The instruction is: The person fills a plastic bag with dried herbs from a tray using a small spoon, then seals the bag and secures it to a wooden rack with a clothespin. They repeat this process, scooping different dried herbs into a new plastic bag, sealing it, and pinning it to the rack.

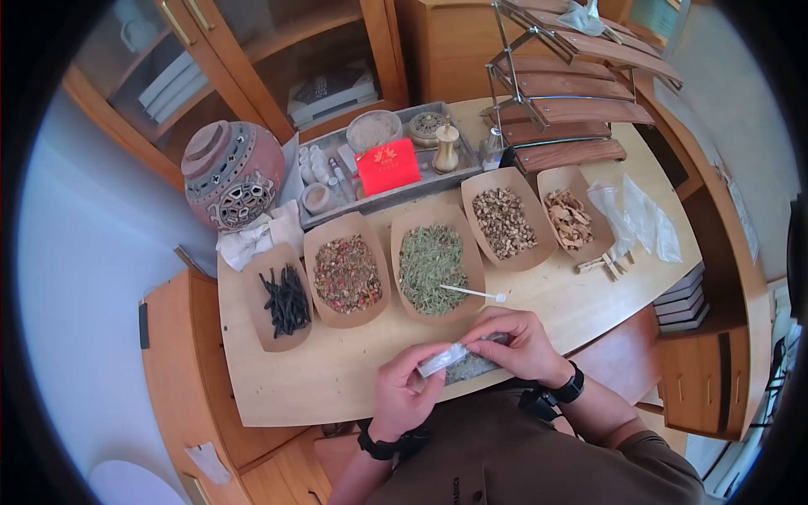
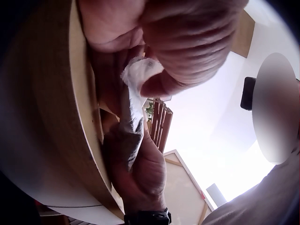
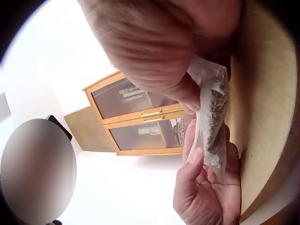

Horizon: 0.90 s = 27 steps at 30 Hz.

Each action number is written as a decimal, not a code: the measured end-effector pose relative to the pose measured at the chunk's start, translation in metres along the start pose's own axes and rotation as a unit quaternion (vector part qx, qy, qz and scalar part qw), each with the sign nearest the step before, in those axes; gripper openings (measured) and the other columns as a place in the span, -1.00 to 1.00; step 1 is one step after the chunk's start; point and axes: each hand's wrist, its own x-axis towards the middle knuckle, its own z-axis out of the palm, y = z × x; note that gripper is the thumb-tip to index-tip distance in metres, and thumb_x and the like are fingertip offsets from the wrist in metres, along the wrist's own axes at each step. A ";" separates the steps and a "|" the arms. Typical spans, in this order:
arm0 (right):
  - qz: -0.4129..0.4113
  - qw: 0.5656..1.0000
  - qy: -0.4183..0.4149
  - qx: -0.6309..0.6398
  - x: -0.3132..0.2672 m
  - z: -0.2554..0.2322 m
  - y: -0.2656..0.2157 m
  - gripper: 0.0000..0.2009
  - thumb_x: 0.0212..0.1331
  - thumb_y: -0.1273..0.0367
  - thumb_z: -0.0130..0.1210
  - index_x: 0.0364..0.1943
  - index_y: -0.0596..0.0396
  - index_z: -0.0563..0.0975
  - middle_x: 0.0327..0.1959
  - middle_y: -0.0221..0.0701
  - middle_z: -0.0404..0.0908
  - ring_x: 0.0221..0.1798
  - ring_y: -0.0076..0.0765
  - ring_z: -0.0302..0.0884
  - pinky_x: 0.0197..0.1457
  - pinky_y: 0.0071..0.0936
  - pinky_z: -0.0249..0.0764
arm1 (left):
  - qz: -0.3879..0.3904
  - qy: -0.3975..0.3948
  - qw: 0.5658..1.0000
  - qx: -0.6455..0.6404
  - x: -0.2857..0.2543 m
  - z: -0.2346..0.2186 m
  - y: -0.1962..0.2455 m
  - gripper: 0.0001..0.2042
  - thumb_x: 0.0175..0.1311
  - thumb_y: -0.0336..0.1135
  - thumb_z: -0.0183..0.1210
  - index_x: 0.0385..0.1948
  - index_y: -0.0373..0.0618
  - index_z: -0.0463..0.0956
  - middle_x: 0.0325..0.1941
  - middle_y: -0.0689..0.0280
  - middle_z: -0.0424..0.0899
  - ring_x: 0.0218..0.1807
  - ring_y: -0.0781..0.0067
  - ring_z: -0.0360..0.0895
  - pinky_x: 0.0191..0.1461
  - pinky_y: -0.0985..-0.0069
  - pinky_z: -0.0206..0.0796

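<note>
A small white translucent pouch [image 1: 442,360] is held between both hands above the table's near edge. In the right wrist view, dark crumbled dried bits show inside the pouch [image 3: 214,117]. My left hand [image 1: 407,390] pinches its left end between thumb and fingers. The right hand [image 1: 523,347] grips the other end, thumb and fingertips on the film. Below them, a greyish clear bag [image 1: 471,368] lies at the table edge. Nearest ahead is a paper tray of green dried herb [image 1: 431,259], with a thin white spoon [image 1: 473,293] across its edge.
Other paper trays hold black strips [image 1: 286,301], reddish mixed herbs [image 1: 347,273], beige bits [image 1: 503,221] and brown chips [image 1: 569,220]. Behind stand a grey tray [image 1: 370,206] with a red packet [image 1: 388,167], a patterned jar [image 1: 234,175] and a wooden rack [image 1: 581,109]. Plastic bags [image 1: 644,219] lie right.
</note>
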 end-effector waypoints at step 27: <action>-0.151 0.972 0.049 -0.171 -0.017 0.016 0.002 -0.74 0.30 0.61 0.28 0.02 0.10 0.79 -0.25 -0.31 0.73 -0.25 -0.26 0.71 -0.20 -0.40 0.59 | -0.072 -0.034 0.987 -0.139 0.005 -0.009 0.001 -0.78 0.49 -0.57 0.22 0.09 -0.36 0.59 -0.09 0.17 0.78 -0.20 0.51 0.76 -0.08 0.51 0.70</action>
